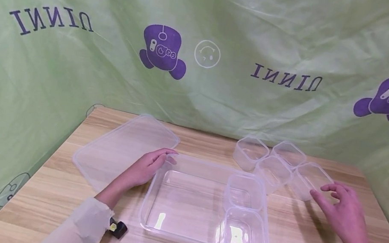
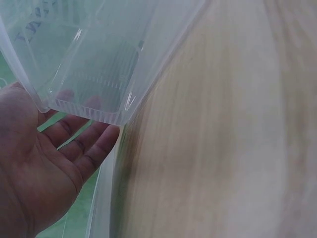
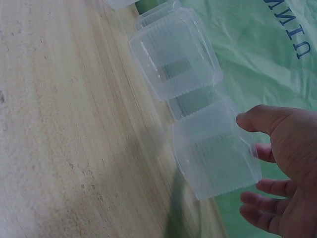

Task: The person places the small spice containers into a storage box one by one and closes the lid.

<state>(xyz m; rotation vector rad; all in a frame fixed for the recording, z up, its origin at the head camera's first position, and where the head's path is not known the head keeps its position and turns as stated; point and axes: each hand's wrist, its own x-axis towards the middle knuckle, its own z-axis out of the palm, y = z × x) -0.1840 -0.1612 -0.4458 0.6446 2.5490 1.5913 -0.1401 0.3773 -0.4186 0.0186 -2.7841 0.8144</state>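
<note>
Cup (image 1: 301, 184), translucent, round-cornered, sits by the right grip (image 1: 344, 208), fingers spread; left grip (image 1: 145, 168) touches clear box (image 1: 187, 207), relaxed.

The green cloth (image 1: 237, 12) twice bears purple lettering (image 1: 286, 78) that appears, upside down, to read "UINNI".
</note>
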